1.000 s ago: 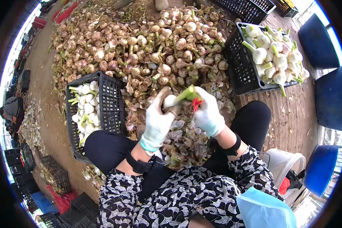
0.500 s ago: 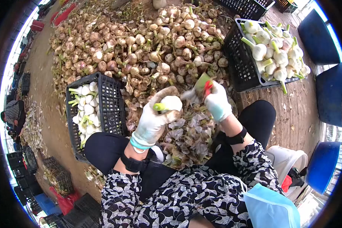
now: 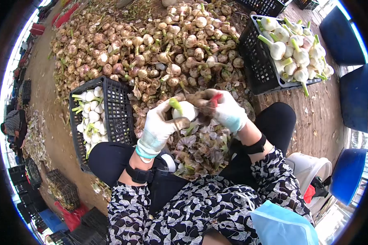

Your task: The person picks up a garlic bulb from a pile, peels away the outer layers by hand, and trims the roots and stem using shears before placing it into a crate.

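Observation:
My left hand (image 3: 156, 126), in a whitish glove, is closed round a white garlic bulb (image 3: 185, 110) with a short green stem pointing up. Against the bulb's right side is my right hand (image 3: 230, 110), also gloved and closed. A red-handled knife (image 3: 216, 99) shows at its fingers, its blade blurred or hidden. Brown, smeared matter, probably garlic skin or roots, lies between the hand and the bulb. Below both hands is a heap of loose garlic skins (image 3: 202, 149). Beyond them spreads a large pile of unpeeled garlic (image 3: 151, 53).
A black crate (image 3: 118, 110) of cleaned bulbs stands at my left knee, another crate (image 3: 255, 57) of larger ones at upper right. A white bucket (image 3: 308, 173) and blue tubs (image 3: 349, 175) are on the right. Another person (image 3: 15, 126) crouches far left, near stacked crates (image 3: 63, 190).
My right hand has moved left and slightly down, bringing the knife against the bulb. In my left hand the bulb has turned, so its green stem points up instead of left.

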A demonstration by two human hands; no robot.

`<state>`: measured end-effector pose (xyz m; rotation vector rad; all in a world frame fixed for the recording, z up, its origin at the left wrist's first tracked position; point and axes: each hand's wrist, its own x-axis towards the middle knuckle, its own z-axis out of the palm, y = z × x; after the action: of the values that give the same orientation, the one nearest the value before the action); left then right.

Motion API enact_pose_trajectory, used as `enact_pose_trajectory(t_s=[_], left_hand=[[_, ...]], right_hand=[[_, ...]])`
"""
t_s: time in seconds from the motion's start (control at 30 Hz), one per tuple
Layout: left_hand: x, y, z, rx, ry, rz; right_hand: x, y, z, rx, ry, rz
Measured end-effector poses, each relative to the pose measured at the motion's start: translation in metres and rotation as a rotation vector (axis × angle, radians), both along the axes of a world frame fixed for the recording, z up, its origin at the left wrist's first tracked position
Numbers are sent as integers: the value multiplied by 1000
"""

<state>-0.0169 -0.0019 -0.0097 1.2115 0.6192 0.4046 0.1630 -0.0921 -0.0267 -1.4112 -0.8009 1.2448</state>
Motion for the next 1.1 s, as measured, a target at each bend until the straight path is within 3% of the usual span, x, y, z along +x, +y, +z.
enact_pose_trajectory(t_s=[0.03,0.13,0.2,0.23,0.27,0.33,0.4,0.47,0.5,0.6,0.63,0.7,0.73,0.77,0.8,0.87,0.9,0.93,1.0,1.03,1.07,1.1], left_hand=[[0,-1,0,-31,-21,22],[4,3,-5,93,10,53],[3,6,-14,484,143,-3],[2,5,-13,395,164,-30],[2,5,-10,395,167,-38],[1,2,-5,-183,-60,-77],[5,-2,-4,-217,-116,-83],[8,-2,2,-169,-105,-22],[8,-1,2,-166,-104,-15],[8,4,0,-174,-118,-34],[9,4,-3,-113,-123,-63],[7,5,-3,136,-68,-146],[11,1,-6,138,-68,-146],[17,-5,-14,10,-188,38],[20,-10,-17,-118,-306,224],[16,-8,-18,-483,-316,447],[15,-7,-18,-470,-314,440],[14,-7,-18,-457,-312,431],[10,-3,-23,-421,-289,358],[10,-4,-18,-389,-293,385],[11,-7,-13,-360,-295,415],[16,-9,-4,-172,-220,459]], right_hand=[[12,-3,-9,-87,-607,3],[4,-3,-14,83,-131,-138],[-5,-9,10,-30,-493,29],[-11,-10,-4,144,-690,-35],[-10,-9,-4,142,-687,-42],[-1,-6,-2,48,-659,-135],[10,-8,-26,-11,-581,-159],[16,-11,-54,89,-198,-69],[8,-8,-42,-73,-5,-51],[-8,-1,-16,89,172,-126],[-8,-3,-4,-3,289,-43],[-20,-1,-9,114,297,-96],[-26,-1,-14,230,306,-150],[-30,-4,-21,306,6,-227],[-36,-3,-5,154,85,-177],[-42,-5,-15,287,-255,-137],[-38,-5,-7,199,-173,-82],[-33,1,-27,84,-16,-190],[-12,-5,-64,32,153,-168],[-29,-6,-5,186,328,-184],[-28,-8,-3,-92,459,-82],[-31,-5,-4,27,219,-55]])
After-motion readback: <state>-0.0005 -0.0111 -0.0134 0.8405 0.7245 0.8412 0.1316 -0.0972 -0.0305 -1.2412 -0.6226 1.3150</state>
